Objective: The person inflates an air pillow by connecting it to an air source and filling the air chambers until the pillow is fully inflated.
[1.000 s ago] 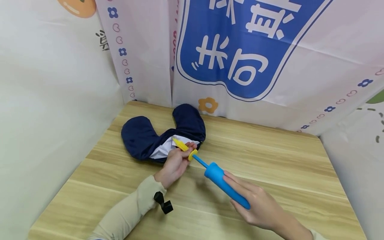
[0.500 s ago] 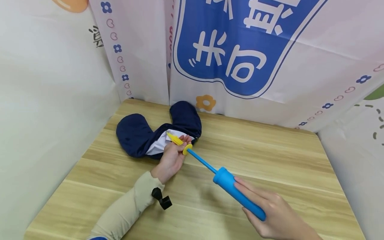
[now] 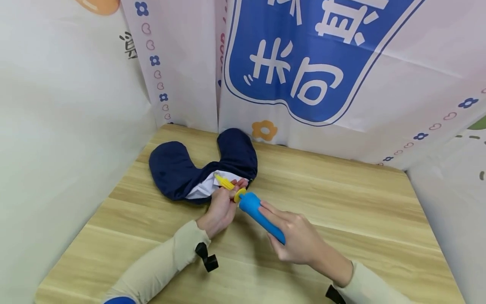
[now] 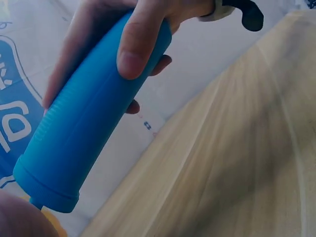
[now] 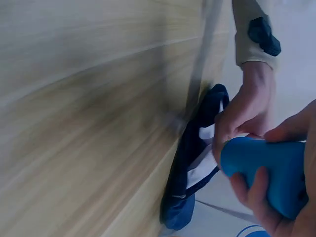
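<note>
A hand pump with a blue barrel point(image 3: 265, 221) and a yellow nozzle point(image 3: 225, 182) spans both hands. My left hand point(image 3: 219, 213) holds its yellow end, the nozzle pointing up and left over a navy U-shaped neck pillow point(image 3: 170, 169). White lining point(image 3: 201, 188) shows through the pillow's opened side. My right hand point(image 3: 300, 238) grips the blue barrel, which is pushed up close to the yellow disc. In the left wrist view the right hand's fingers wrap the barrel point(image 4: 94, 118). Whether the nozzle joins anything inside the pillow cannot be told.
The wooden table point(image 3: 341, 202) carries the pillow near its back edge. A white printed sheet point(image 3: 190, 63) with a blue sign hangs behind, and pale walls point(image 3: 72, 105) stand at both sides. Black camera mounts point(image 3: 206, 257) sit on the sleeves.
My right hand first drew the barrel back, baring more blue rod, then pushed it up and left to the yellow disc. My left hand keeps its hold beside the pillow.
</note>
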Demonstrator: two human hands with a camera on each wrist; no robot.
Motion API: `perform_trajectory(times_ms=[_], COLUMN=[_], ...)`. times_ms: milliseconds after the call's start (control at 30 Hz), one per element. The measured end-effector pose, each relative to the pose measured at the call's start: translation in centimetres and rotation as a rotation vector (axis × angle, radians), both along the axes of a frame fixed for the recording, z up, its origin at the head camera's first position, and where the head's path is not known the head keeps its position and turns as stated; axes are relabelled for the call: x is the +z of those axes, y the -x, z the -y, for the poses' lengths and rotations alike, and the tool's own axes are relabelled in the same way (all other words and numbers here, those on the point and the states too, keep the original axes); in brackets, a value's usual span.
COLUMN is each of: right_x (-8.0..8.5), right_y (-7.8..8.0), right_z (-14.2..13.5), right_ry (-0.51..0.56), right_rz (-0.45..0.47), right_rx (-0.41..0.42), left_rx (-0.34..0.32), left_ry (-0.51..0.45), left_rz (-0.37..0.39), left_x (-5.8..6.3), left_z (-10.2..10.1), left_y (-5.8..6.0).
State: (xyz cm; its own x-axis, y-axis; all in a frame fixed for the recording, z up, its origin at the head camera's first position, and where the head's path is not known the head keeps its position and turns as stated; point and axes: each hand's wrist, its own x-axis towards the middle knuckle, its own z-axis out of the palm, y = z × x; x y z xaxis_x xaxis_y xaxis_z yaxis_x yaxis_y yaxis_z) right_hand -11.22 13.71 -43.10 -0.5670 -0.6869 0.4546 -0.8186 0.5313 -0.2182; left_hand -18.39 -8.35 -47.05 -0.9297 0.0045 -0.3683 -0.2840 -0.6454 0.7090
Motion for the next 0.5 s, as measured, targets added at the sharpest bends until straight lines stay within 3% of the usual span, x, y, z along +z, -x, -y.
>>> perform_trajectory(times_ms=[200, 500], right_x=[0.9, 3.4], right_y=[-0.5, -4.4], right_z=[-2.1, -7.9], right_ry=[-0.069, -0.049], right_rz=[0.089, 0.127], right_rx=[-0.021, -0.015], left_rx=[-0.051, -0.052], left_ry=[-0.038, -0.067], left_rz=[-0.016, -0.009], left_x=[-0.8, -0.4], left_z=[0.1, 1.1], left_y=[0.6, 1.0])
